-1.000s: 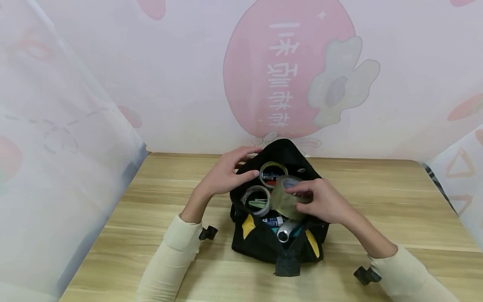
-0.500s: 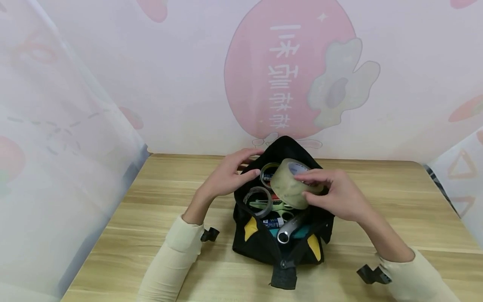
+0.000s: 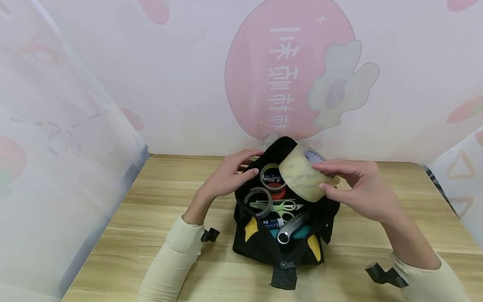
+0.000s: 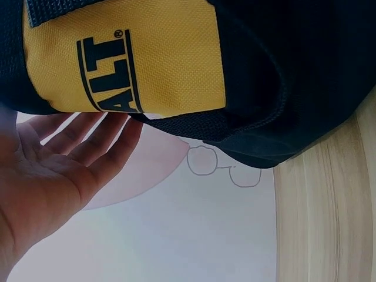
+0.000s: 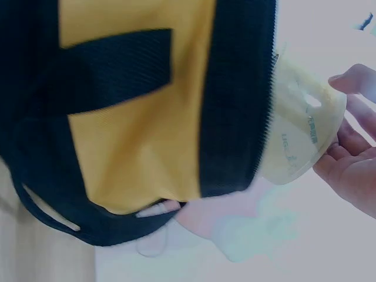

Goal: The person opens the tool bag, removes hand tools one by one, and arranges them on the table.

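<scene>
A black tool bag (image 3: 277, 249) with yellow patches stands unzipped on the table. My right hand (image 3: 358, 188) pinches a wide roll of clear packing tape (image 3: 302, 174), tilted over the bag's right rim. In the right wrist view the packing tape (image 5: 299, 117) shows past the zipper edge, thumb and fingers on its rim. My left hand (image 3: 230, 172) holds the bag's left rim, thumb over the edge and fingers outside. The left wrist view shows those fingers against the bag's yellow side (image 4: 164, 59). Two smaller tape rolls, a silvery one (image 3: 269, 203) and a yellowish one (image 3: 263, 176), lie inside.
Also in the bag are green-handled scissors (image 3: 288, 205), a grey-handled tool (image 3: 292, 228), a blue-and-white glue stick (image 3: 273, 223) and a red round item (image 3: 278, 193). The wooden table (image 3: 158, 201) meets a printed backdrop (image 3: 181, 84) behind the bag.
My right hand has lifted the packing tape up and to the right, from inside the bag to its rim. The scissors now show more fully. My left hand has stayed at the rim.
</scene>
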The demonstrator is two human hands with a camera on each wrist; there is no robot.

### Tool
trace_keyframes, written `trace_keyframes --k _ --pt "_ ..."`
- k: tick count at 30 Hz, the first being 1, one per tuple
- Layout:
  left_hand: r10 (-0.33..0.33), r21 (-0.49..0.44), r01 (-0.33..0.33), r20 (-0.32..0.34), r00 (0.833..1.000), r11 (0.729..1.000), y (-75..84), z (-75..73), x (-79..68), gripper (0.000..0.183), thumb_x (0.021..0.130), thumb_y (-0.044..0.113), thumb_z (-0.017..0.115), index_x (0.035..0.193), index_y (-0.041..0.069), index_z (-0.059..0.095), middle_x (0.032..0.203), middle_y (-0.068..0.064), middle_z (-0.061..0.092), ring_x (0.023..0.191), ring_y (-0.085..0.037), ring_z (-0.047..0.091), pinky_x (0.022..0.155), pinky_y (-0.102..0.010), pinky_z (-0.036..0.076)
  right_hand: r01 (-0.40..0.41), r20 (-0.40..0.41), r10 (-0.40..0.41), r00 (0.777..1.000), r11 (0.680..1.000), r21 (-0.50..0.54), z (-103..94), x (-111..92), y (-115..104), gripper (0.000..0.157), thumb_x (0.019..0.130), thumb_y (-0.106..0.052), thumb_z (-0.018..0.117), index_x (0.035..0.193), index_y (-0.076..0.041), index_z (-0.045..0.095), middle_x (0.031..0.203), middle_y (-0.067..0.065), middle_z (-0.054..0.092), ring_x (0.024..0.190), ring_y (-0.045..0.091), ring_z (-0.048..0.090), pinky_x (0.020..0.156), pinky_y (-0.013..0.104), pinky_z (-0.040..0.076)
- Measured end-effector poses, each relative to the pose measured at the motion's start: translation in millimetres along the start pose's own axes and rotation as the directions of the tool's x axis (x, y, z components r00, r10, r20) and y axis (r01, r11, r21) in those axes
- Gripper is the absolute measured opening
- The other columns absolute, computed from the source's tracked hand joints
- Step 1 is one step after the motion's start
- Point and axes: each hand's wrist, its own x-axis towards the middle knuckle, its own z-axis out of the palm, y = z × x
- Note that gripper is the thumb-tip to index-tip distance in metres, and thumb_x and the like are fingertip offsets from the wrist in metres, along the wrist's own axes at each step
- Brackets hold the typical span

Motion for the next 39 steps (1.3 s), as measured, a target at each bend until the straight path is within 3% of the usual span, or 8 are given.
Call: trace_keyframes --k 7,13,20,24,27,34,39 --pt "0.004 -0.011 -0.003 0.050 0.999 1.000 -3.2 -5.4 1.3 0.055 0.104 0.017 0.067 0.157 0.010 0.054 0.160 -0.010 0.056 0.135 -0.036 0.065 0.111 -0.052 0.056 0.120 -0.124 -0.098 0.987 0.976 0.181 -20.7 -4 -1 0.051 0.071 0.040 0.063 0.116 0.018 0.074 0.113 0.009 0.082 0.097 0.012 0.072 0.091 0.016 0.058" --pt "-0.004 -0.032 0.007 0.088 0.996 0.999 -4.1 -8.3 0.6 0.055 0.103 0.016 0.066 0.157 0.010 0.054 0.159 -0.011 0.057 0.135 -0.036 0.065 0.112 -0.053 0.056 0.112 -0.187 -0.086 0.979 0.984 0.138 -43.3 -13 0 0.045 0.073 0.039 0.063 0.114 0.026 0.069 0.111 0.007 0.083 0.093 0.012 0.072 0.091 0.016 0.057" --pt "-0.018 -0.062 0.025 0.105 0.994 0.998 -4.2 -13.5 -1.3 0.056 0.103 0.016 0.066 0.158 0.010 0.054 0.157 -0.012 0.059 0.136 -0.036 0.065 0.113 -0.055 0.055 0.065 -0.226 -0.037 0.973 0.991 0.115 -68.2 -23 11 0.041 0.076 0.037 0.065 0.116 0.027 0.068 0.110 0.003 0.083 0.094 0.010 0.073 0.091 0.013 0.056" --pt "-0.020 -0.070 0.027 0.110 0.994 0.997 -4.8 -15.0 -3.8 0.055 0.103 0.016 0.066 0.157 0.010 0.054 0.157 -0.012 0.060 0.135 -0.036 0.065 0.112 -0.055 0.055 -0.017 -0.272 0.029 0.962 0.999 0.047 -75.4 -31 18 0.040 0.077 0.034 0.067 0.116 0.024 0.070 0.106 -0.002 0.084 0.094 0.006 0.073 0.091 0.011 0.056" --pt "-0.022 -0.072 0.030 0.112 0.994 0.997 -5.1 -15.3 -5.6 0.054 0.104 0.016 0.066 0.157 0.011 0.055 0.156 -0.012 0.060 0.135 -0.036 0.066 0.112 -0.055 0.055 -0.101 -0.302 0.078 0.950 0.993 -0.064 -77.6 -36 24 0.038 0.080 0.030 0.070 0.117 0.020 0.072 0.104 -0.010 0.083 0.095 0.001 0.074 0.093 0.009 0.055" --pt "0.004 -0.098 0.006 0.107 0.994 0.995 -7.8 -13.9 -9.9 0.053 0.105 0.015 0.064 0.157 0.011 0.055 0.159 -0.013 0.058 0.137 -0.037 0.065 0.112 -0.054 0.055 -0.261 -0.305 0.180 0.935 0.932 -0.251 -87.2 -44 54 0.037 0.088 0.017 0.075 0.124 0.010 0.075 0.106 -0.027 0.078 0.101 -0.008 0.070 0.095 0.003 0.049" --pt "0.030 -0.125 -0.017 0.102 0.994 0.992 -12.0 -12.2 -11.7 0.052 0.105 0.013 0.063 0.156 0.010 0.056 0.158 -0.013 0.059 0.136 -0.036 0.065 0.112 -0.057 0.054 -0.280 -0.284 0.182 0.941 0.891 -0.358 -94.3 -50 82 0.037 0.089 0.009 0.078 0.125 0.003 0.077 0.107 -0.037 0.071 0.098 -0.014 0.064 0.093 -0.002 0.044"
